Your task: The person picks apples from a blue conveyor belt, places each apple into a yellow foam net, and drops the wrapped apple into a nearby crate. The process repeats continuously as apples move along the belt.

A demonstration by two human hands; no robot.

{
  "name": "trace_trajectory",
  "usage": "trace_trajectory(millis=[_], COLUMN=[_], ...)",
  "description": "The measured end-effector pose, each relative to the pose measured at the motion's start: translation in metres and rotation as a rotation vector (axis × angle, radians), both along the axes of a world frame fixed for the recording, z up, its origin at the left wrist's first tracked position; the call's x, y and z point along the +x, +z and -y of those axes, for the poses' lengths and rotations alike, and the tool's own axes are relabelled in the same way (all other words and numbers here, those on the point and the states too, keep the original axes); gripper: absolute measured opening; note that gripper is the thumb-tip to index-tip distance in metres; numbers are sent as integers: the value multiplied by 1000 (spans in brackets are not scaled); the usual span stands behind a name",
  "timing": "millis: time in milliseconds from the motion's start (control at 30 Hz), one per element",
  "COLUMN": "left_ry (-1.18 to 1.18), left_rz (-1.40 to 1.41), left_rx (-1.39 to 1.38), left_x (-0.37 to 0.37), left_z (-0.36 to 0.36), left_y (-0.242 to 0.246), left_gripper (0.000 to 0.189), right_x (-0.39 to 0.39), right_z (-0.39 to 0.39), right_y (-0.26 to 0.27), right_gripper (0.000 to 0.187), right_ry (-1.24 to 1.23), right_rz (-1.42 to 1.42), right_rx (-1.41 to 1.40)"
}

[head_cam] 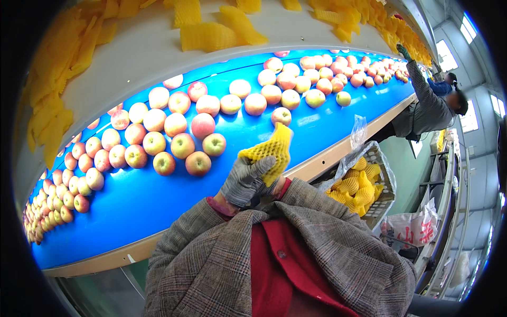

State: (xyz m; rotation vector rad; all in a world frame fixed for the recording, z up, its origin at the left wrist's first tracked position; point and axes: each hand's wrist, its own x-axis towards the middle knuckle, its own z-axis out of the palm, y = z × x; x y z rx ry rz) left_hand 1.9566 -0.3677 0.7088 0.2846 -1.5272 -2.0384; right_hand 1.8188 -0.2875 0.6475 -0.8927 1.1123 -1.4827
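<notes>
My left hand (246, 178), in a grey striped knit glove, is closed on a yellow foam net sleeve (277, 152) in front of my chest. The sleeve's free end points up over the blue conveyor belt (253, 134). My right hand (273, 189) is close beside and behind the left one, mostly hidden by it and the sleeve, so its grip does not show. Whether anything is inside the sleeve cannot be told. Just beyond the sleeve's tip lies a red and yellow apple (281, 115). Many more apples (182, 146) lie on the belt to the left and farther back.
Yellow foam sleeves (210, 35) lie on the pale shelf (130, 71) above the belt. At my right, a plastic-lined crate (386, 190) holds sleeved fruit (352, 186). A wooden rail (317, 162) edges the belt. A co-worker (427, 107) reaches over it farther along.
</notes>
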Motion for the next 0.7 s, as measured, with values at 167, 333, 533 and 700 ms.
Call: trace_trajectory(millis=[167,333,533,700], left_ry=[249,377,301,285], left_rz=[26,112,164,141], left_rx=[-21,33,133,208], left_x=[5,23,27,30], left_z=[12,36,27,24], left_y=[25,2,-11,-8], left_gripper=[37,36,33,31], right_x=[-22,-84,-81,-81], right_z=[60,129,152,95], right_y=[10,63,79,43], right_gripper=[40,36,57,74], right_ry=[-30,-209,137,-87], right_rz=[-135,-1663,-2000,-1379], right_rx=[20,205,557,317])
